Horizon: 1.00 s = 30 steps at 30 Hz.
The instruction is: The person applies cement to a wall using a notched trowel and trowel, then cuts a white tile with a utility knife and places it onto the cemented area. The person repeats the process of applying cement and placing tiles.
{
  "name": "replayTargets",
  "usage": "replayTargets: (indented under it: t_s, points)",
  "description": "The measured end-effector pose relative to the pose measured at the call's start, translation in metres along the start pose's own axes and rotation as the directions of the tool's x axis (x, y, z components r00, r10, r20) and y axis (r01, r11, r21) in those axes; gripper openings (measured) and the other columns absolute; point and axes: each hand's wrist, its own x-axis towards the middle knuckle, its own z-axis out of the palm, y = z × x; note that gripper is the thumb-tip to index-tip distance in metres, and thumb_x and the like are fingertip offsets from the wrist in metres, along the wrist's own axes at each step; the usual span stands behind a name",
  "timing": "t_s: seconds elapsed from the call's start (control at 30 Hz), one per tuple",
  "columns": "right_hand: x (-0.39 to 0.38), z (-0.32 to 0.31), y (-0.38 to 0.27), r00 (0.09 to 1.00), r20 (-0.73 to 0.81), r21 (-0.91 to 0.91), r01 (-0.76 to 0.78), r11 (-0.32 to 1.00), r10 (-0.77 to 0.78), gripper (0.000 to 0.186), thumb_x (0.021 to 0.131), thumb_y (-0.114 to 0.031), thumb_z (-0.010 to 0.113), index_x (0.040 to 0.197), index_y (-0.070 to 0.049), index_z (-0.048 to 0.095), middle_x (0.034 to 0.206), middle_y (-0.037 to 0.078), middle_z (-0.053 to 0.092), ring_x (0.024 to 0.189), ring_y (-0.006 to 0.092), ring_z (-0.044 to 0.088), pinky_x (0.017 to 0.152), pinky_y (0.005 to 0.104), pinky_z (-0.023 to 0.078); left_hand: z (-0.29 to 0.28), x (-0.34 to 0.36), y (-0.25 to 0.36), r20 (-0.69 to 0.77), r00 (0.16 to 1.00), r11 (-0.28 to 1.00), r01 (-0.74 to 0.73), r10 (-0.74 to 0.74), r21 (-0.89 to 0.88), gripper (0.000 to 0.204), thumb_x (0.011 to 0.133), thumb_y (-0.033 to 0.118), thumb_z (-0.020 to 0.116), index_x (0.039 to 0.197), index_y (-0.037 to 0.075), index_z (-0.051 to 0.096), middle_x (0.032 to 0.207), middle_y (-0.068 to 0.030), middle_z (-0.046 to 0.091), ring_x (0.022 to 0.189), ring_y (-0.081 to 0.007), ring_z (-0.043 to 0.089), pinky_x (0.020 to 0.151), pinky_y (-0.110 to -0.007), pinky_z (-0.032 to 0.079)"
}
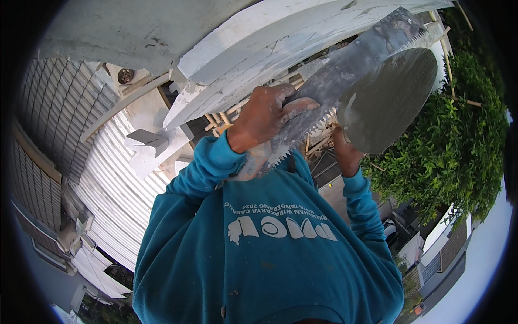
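My left hand (pixel 264 116) is closed around the back edge of a wide, dusty handsaw (pixel 345 70), with the thumb on the blade's face. The blade slants up to the right, its coarse teeth along the lower right side. Its dust-covered lower end lies close to my chest. On the right, my right hand (pixel 347 154) grips the lower edge of an oval grey piece (pixel 391 100) with a smooth, wet-looking surface like mortar. Most of those fingers are hidden behind it. This oval covers part of the saw's toothed edge; whether they touch, I cannot tell.
A curved pale block ledge (pixel 243 65) runs across the top, below a grey plastered surface (pixel 118 32). Corrugated roofing (pixel 116 189) and an angled white offcut (pixel 147 141) lie at left. Leafy branches (pixel 453 146) crowd the right, beside bamboo poles (pixel 449 62).
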Motion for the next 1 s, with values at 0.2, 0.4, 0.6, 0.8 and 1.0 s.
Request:
replayTargets:
  t_s: [0.2, 0.4, 0.6, 0.8, 1.0]
  points:
    - [-0.013, 0.055, -0.045, 0.727, -0.056, 0.698, -0.462, 0.548, 0.684, 0.023, 0.087, -0.001, 0.064, 0.109, 0.004, 0.060, 0.102, 0.010, 0.065, 0.092, 0.0174, 0.063, 0.080, 0.0304, 0.050, 0.016, 0.000, 0.000, -0.145, 0.987, 0.997, -0.073, 0.074, 0.016, 0.034, 0.084, 0.033, 0.074, 0.084, -0.001, 0.067, 0.063, -0.0157, 0.057, 0.049, -0.0229, 0.047, 0.051, -0.035, 0.042]
    - [-0.007, 0.068, -0.080, 0.646, -0.097, 0.825, -0.374, 0.424, 0.757, 0.021, 0.088, -0.002, 0.064, 0.107, 0.005, 0.059, 0.096, 0.009, 0.065, 0.088, 0.0175, 0.064, 0.075, 0.0288, 0.050, 0.023, -0.002, 0.013, -0.186, 0.983, 1.000, -0.010, 0.015, 0.029, 0.029, 0.085, 0.029, 0.073, 0.084, 0.000, 0.068, 0.065, -0.0156, 0.058, 0.051, -0.0265, 0.051, 0.051, -0.035, 0.043]
    - [0.001, 0.056, -0.076, 0.671, -0.016, 0.689, -0.530, 0.495, 0.742, 0.024, 0.087, -0.004, 0.066, 0.108, 0.005, 0.059, 0.097, 0.011, 0.065, 0.086, 0.0183, 0.064, 0.075, 0.0304, 0.051, 0.022, 0.000, 0.008, -0.160, 0.987, 0.999, 0.025, -0.031, -0.041, 0.031, 0.088, 0.030, 0.070, 0.082, -0.001, 0.068, 0.064, -0.0154, 0.058, 0.051, -0.0226, 0.050, 0.053, -0.035, 0.043]
    - [-0.020, 0.030, -0.007, 0.835, 0.020, 0.544, -0.471, 0.695, 0.550, 0.028, 0.089, -0.006, 0.066, 0.114, 0.003, 0.060, 0.098, 0.012, 0.065, 0.084, 0.0196, 0.063, 0.075, 0.0344, 0.051, 0.011, 0.004, -0.004, -0.053, 0.995, 0.997, -0.083, 0.083, 0.010, 0.038, 0.090, 0.035, 0.068, 0.081, -0.002, 0.068, 0.060, -0.0137, 0.055, 0.051, -0.0204, 0.045, 0.053, -0.036, 0.041]
    - [-0.003, 0.006, -0.019, 0.970, -0.012, 0.270, -0.231, 0.935, 0.243, 0.033, 0.090, -0.010, 0.066, 0.119, 0.005, 0.057, 0.105, 0.014, 0.064, 0.092, 0.0248, 0.061, 0.081, 0.0371, 0.051, 0.012, 0.004, -0.006, -0.048, 0.998, 0.999, -0.031, 0.030, -0.022, 0.041, 0.088, 0.037, 0.069, 0.078, -0.003, 0.068, 0.059, -0.0138, 0.052, 0.051, -0.0187, 0.041, 0.052, -0.037, 0.040]
